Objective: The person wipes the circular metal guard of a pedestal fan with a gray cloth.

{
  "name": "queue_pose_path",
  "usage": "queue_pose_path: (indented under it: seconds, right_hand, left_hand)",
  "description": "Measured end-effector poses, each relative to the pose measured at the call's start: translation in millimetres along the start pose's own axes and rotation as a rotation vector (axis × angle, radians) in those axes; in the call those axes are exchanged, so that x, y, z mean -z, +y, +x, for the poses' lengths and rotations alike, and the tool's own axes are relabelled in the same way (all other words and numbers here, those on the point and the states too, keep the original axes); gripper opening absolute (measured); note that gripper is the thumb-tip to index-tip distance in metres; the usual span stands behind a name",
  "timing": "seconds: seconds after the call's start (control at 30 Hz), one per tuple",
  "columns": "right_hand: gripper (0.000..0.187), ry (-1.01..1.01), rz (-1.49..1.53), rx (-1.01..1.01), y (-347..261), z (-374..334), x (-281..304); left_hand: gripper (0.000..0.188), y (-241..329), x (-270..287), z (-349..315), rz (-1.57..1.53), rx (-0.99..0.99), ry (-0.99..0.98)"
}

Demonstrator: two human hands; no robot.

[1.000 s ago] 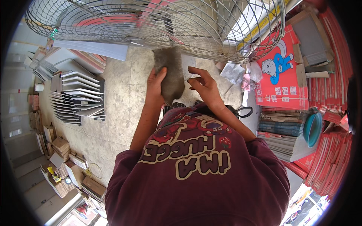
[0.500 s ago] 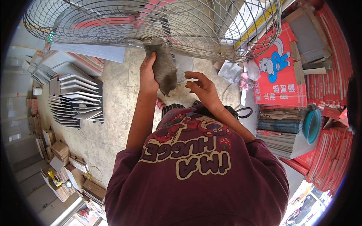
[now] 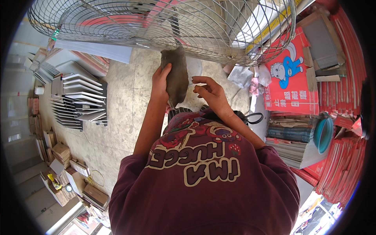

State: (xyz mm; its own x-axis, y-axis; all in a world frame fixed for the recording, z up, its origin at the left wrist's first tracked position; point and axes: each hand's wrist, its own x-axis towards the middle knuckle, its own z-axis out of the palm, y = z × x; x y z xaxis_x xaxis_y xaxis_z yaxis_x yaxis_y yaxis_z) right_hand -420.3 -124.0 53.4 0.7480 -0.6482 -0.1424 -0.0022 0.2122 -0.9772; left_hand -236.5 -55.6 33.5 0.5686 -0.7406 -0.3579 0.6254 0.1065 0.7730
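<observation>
We see the left hand (image 3: 160, 80) raised toward the wire fan guard (image 3: 164, 27), its fingers closed around the edge of a grey-brown cloth (image 3: 176, 74). The cloth hangs down from the lower rim of the fan guard, its top touching the wires, its lower tip ending just above the maroon sweatshirt (image 3: 203, 184). The right hand (image 3: 209, 94) sits just beside the cloth, below the fan guard, fingers loosely curled and half open with the thumb and forefinger drawn toward each other; we cannot tell whether they pinch anything, and the hand does not clearly touch the cloth. Below the fan guard lies a pale concrete floor (image 3: 121, 102). Off to the left of the guard we see stacked grey panels (image 3: 80, 98); to its right, a red poster with a blue cartoon figure (image 3: 291, 74), with a stack of books (image 3: 291, 137) and a teal bowl (image 3: 323, 133) beneath it.
</observation>
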Motion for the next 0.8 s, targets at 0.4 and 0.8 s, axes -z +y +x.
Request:
queue_pose_path:
  seconds: [0.4,0.8]
  right_hand:
    - [0.029,-0.008,0.014,-0.007,0.4,2.6,0.5]
    - [0.028,-0.005,0.004,-0.007,0.3,2.3,5.4]
  left_hand:
    - [0.033,62.3,4.5,-13.3,-0.154,-0.297,-0.095]
    - [0.026,32.6,-3.9,31.6,-0.205,-0.103,-0.123]
